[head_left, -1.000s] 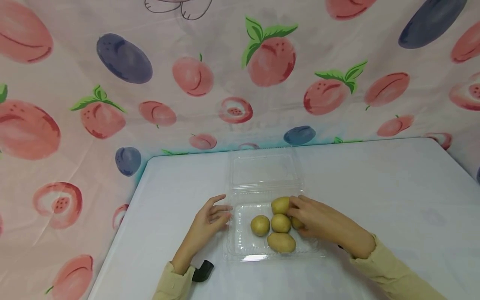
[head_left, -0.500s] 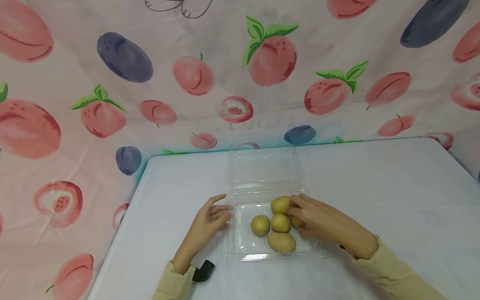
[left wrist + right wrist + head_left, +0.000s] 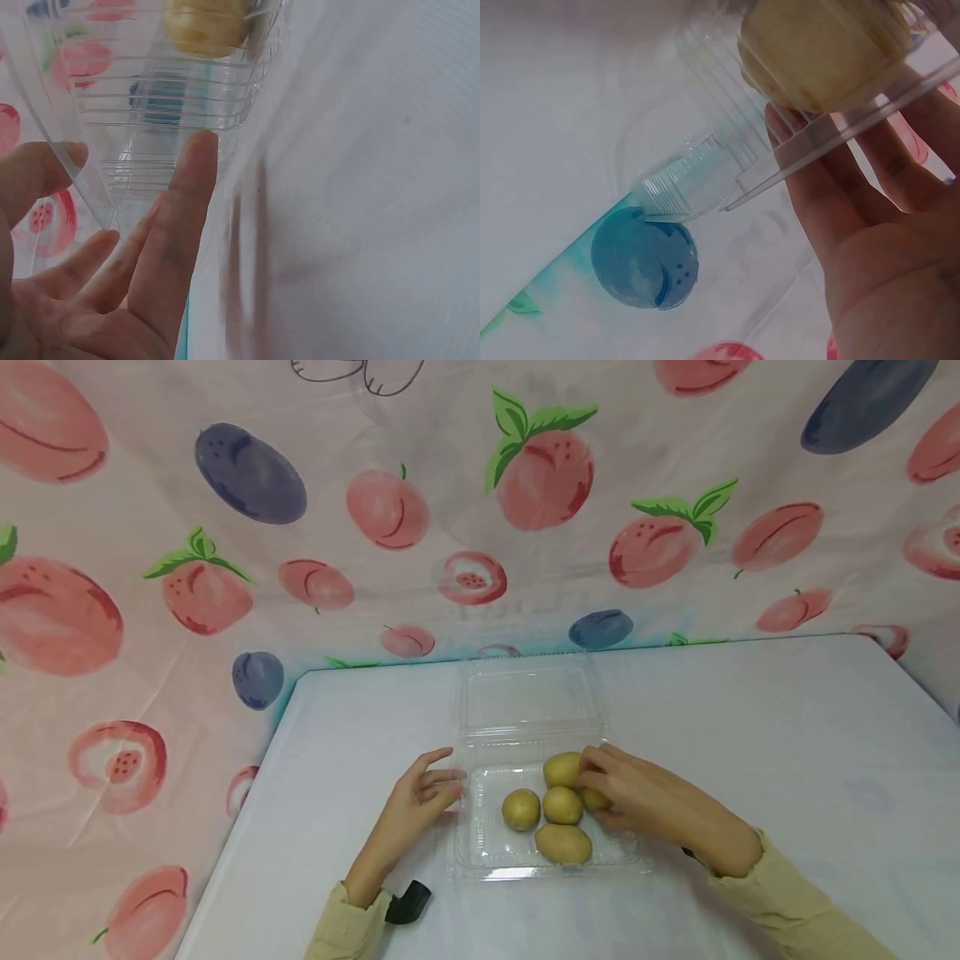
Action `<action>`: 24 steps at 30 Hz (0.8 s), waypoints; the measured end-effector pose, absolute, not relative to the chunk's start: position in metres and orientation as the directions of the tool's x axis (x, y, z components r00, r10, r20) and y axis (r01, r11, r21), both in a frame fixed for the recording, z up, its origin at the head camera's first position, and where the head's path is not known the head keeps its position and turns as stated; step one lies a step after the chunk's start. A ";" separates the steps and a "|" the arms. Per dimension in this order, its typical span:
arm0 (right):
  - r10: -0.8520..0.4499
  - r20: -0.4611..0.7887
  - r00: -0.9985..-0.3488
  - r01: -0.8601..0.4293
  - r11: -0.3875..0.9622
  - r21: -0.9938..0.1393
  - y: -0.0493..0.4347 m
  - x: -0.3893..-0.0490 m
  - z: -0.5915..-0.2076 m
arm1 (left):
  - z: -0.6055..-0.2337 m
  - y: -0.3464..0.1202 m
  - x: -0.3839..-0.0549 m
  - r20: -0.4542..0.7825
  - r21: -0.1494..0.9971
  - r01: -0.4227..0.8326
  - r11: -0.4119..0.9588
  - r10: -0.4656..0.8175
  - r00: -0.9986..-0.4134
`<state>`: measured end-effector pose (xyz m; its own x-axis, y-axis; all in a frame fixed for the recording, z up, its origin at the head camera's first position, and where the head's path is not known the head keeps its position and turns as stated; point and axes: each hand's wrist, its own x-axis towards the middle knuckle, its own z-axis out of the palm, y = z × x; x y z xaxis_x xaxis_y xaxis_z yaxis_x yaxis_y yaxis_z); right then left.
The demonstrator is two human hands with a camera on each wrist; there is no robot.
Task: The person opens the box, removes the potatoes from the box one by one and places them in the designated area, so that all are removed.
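Observation:
Several potatoes sit in the base of a clear plastic clamshell container (image 3: 517, 874). My right hand (image 3: 660, 802) reaches over its right wall and grips the rightmost potato (image 3: 595, 799) between fingers and thumb, partly covering it. That hand also overlaps the rear potato (image 3: 560, 770). A round potato (image 3: 562, 806) is in the middle, one (image 3: 521, 810) to its left and an oblong one (image 3: 564, 845) in front. My left hand (image 3: 415, 802) has its fingers loosely spread at the container's left side. In the left wrist view its fingertips (image 3: 199, 146) touch the clear wall.
The container's hinged lid (image 3: 532, 702) lies folded back toward the wall. A white table (image 3: 787, 760) is under everything, with a fruit-print cloth (image 3: 420, 435) hanging behind and at the sides. A black curved piece (image 3: 408, 902) sticks out by the left cuff.
My right hand has eased slightly to the right, its fingers still at the rightmost potato. My left hand, the other potatoes and the container look the same.

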<state>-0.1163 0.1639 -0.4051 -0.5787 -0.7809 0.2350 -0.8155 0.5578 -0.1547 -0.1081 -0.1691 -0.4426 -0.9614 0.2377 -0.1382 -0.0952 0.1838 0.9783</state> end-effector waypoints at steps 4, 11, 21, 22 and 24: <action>-0.784 0.262 -0.562 -0.827 0.543 -0.147 0.166 -0.117 -0.404 | -0.442 -0.169 -0.108 -0.146 0.980 -0.107 0.170 0.236 -0.961; -0.784 0.317 -0.533 -0.843 0.522 -0.126 0.169 -0.119 -0.405 | -0.441 -0.171 -0.108 -0.151 0.980 -0.114 0.161 0.242 -0.958; -0.770 0.340 -0.540 -0.838 0.528 -0.135 0.172 -0.121 -0.404 | -0.442 -0.170 -0.108 -0.148 0.982 -0.113 0.149 0.246 -0.958; -0.769 0.346 -0.537 -0.840 0.527 -0.131 0.173 -0.121 -0.403 | -0.442 -0.170 -0.108 -0.146 0.982 -0.111 0.150 0.247 -0.958; -0.766 0.360 -0.533 -0.841 0.526 -0.126 0.174 -0.121 -0.402 | -0.443 -0.170 -0.108 -0.143 0.982 -0.106 0.153 0.250 -0.958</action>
